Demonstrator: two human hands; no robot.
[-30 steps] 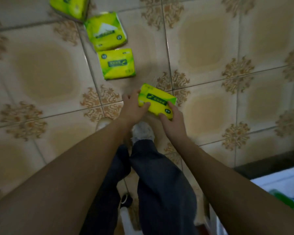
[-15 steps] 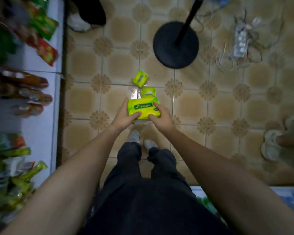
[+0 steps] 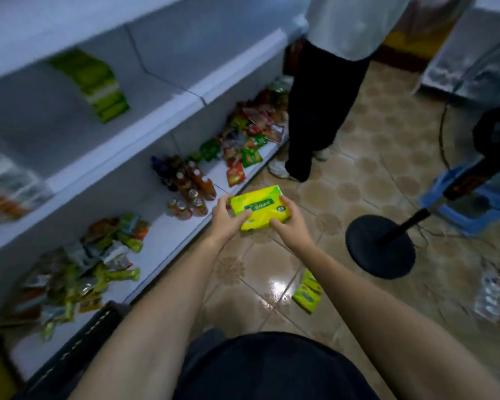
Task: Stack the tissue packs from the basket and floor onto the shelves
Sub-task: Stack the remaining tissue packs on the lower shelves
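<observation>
Tissue pack (image 3: 259, 210) in L hand (image 3: 228, 219), R hand (image 3: 290, 225); stacked packs (image 3: 94, 85) on shelf (image 3: 133, 137)

- Grips a yellow-green tissue pack (image 3: 259, 210) with left hand (image 3: 227, 219) and right hand (image 3: 290, 223), one at each end, above the tiled floor (image 3: 358, 174).
- Faces white shelves (image 3: 168, 111) on the left: blurred green packs (image 3: 98, 85) on an upper level, bottles (image 3: 189, 189) and snack packets (image 3: 243, 140) on the lowest.
- Stands near two more packs (image 3: 308, 293) on the tiles, a black fan base (image 3: 380, 246) and another person's legs (image 3: 321, 111).

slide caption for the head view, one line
Left hand and right hand hold a yellow tissue pack beside the shelves.
</observation>
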